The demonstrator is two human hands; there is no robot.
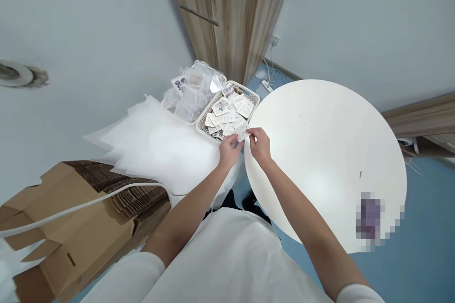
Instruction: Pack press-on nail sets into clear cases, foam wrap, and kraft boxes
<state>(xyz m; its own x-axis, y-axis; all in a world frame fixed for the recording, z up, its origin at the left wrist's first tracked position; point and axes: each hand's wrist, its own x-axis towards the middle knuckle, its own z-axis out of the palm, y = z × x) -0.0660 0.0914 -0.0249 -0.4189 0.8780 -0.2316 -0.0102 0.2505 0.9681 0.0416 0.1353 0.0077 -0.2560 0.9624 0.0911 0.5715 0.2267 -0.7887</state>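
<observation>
My left hand [229, 149] and my right hand [260, 144] meet over the gap between two tables, both pinching one small printed card [243, 132] between fingers and thumbs. Just beyond the card sits a white slotted basket [253, 94] filled with several similar cards. A second container behind it holds a heap of clear plastic cases [194, 90].
A round white table [327, 151] spreads to the right, with a blurred patch near its front edge. White foam sheets [152, 142] lie left of the basket. An open cardboard box [85, 218] stands at lower left. A wooden cabinet [227, 14] rises behind.
</observation>
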